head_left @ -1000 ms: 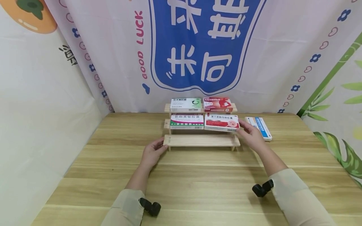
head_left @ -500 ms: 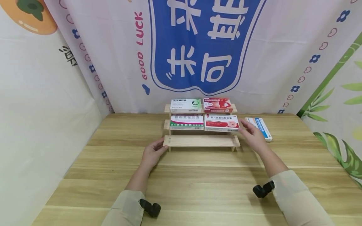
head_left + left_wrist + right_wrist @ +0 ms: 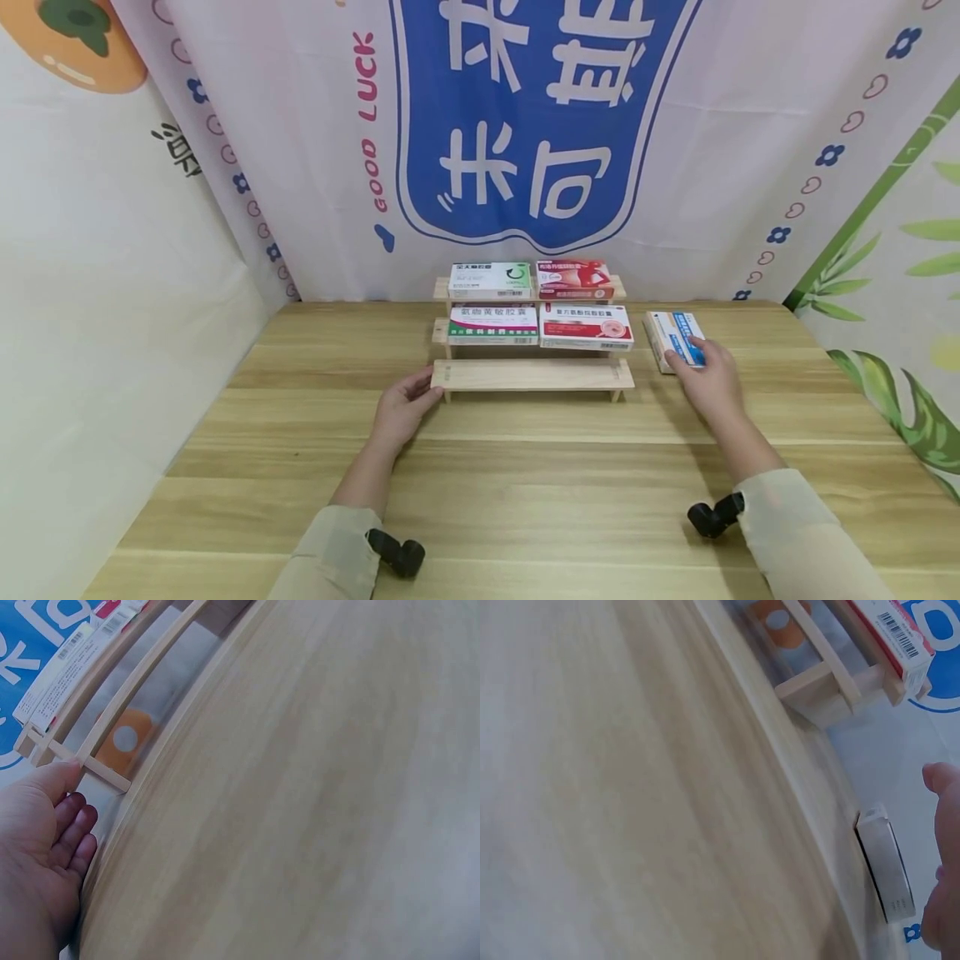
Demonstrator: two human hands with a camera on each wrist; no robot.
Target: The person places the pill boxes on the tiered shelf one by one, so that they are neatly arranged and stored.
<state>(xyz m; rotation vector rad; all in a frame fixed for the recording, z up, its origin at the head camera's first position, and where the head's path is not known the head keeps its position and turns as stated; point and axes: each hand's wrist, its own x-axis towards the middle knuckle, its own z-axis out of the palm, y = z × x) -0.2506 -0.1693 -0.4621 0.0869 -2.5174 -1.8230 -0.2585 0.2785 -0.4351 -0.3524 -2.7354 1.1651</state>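
My left hand (image 3: 402, 410) pinches the left end of the lowest shelf of a wooden tiered rack (image 3: 532, 375), thumb in front, fingers curled beside it in the left wrist view. Over a blue-and-white medicine box (image 3: 663, 335), lying flat on the table right of the rack, is my right hand (image 3: 712, 379). Its thumb and fingers are spread over the box and hide its near right part. In the right wrist view a gap shows between thumb and box. On the middle tier lie a green-and-pink medicine box (image 3: 493, 325) and a red-and-white medicine box (image 3: 585, 327).
The top tier bears a white-and-green medicine box (image 3: 491, 281) and a red medicine box (image 3: 573, 279). The rack stands near the far edge of the wood-grain table (image 3: 510, 492). Behind it hangs a printed cloth (image 3: 322, 167).
My right hand has left the red-and-white box on the middle tier and moved right, over the blue-and-white box. The left hand has stayed at the lowest shelf's end.
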